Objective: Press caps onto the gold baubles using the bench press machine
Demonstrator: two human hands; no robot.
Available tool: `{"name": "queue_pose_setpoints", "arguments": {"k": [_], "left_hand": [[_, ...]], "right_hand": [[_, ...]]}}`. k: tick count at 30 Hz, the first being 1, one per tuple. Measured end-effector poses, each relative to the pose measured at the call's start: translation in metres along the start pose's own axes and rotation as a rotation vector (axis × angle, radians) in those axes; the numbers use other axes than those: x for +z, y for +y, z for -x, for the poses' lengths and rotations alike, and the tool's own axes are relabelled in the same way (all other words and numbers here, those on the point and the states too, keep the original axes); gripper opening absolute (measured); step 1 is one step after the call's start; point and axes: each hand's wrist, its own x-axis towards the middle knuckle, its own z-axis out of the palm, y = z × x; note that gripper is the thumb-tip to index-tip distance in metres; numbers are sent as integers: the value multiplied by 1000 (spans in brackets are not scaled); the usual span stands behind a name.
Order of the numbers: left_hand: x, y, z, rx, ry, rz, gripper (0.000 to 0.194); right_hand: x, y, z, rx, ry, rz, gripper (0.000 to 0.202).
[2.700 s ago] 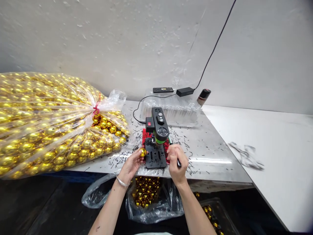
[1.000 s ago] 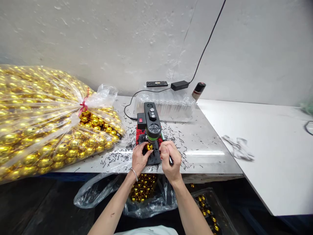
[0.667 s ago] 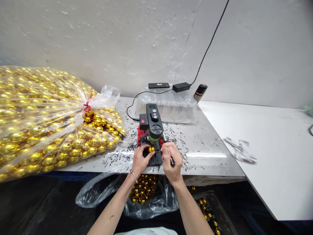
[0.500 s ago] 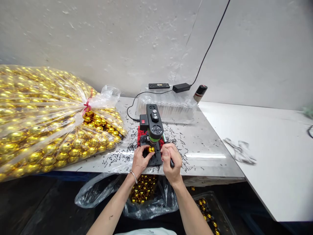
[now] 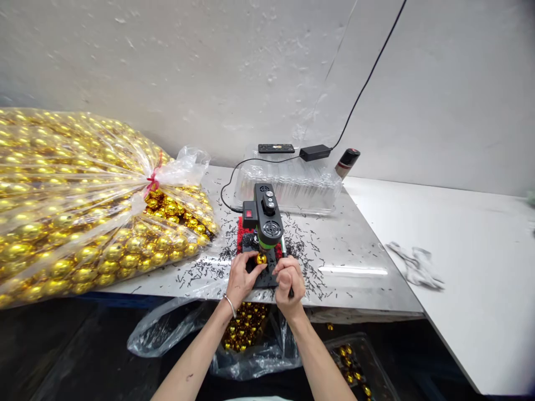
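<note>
A shiny gold ball (image 5: 261, 258) sits on the dark base plate (image 5: 267, 277) of a small black bench drill press (image 5: 270, 214). My left hand (image 5: 241, 277) pinches the ball between thumb and fingers, right below the machine's head. My right hand (image 5: 290, 282) is closed around the machine's lever handle (image 5: 284, 247), most of whose grip is hidden by the fingers. A red switch (image 5: 248, 214) shows on the side of the machine. The drill tip itself is hidden by the head.
A big clear bag (image 5: 83, 223) of gold balls fills the left. Black shavings (image 5: 309, 256) litter the metal tabletop (image 5: 363, 289). Behind stand a clear plastic box (image 5: 288, 189), a power adapter (image 5: 315, 152) and a spray can (image 5: 347, 162). An open bag (image 5: 246, 328) of balls hangs below; gloves (image 5: 416, 264) lie right.
My right hand has shifted a little to the left and toward me with the lever, which now stands steeper. My left hand still holds the ball in place. The whole view has shifted slightly.
</note>
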Motion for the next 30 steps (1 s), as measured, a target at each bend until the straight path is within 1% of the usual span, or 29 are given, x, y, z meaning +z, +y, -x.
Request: {"name": "queue_pose_setpoints", "arguments": {"k": [11, 13, 15, 17, 20, 24, 26, 28, 29, 30], "left_hand": [[3, -3, 0, 37, 23, -17, 24], [3, -3, 0, 41, 25, -13, 23], [2, -3, 0, 45, 23, -6, 24], [2, -2, 0, 43, 21, -3, 24], [2, -1, -1, 29, 22, 0, 23], [0, 5, -2, -15, 38, 43, 24], [-7, 9, 6, -34, 83, 58, 25], [-18, 13, 25, 6, 99, 35, 27], [-24, 13, 40, 55, 73, 11, 27], [-30, 12, 56, 124, 19, -15, 27]], "right_hand": [[2, 11, 8, -39, -16, 17, 26], [2, 17, 11, -83, -37, 40, 25], [1, 22, 11, -168, -79, 63, 24], [-1, 22, 8, -219, -107, 73, 24], [-7, 9, -9, -157, -87, 55, 25], [-13, -22, -46, 28, -51, 8, 29], [-14, -33, -61, 109, -41, -9, 31], [-15, -37, -66, 142, -43, -18, 32], [-15, -37, -65, 142, -46, -19, 31], [-15, -36, -62, 135, -47, -19, 31]]}}
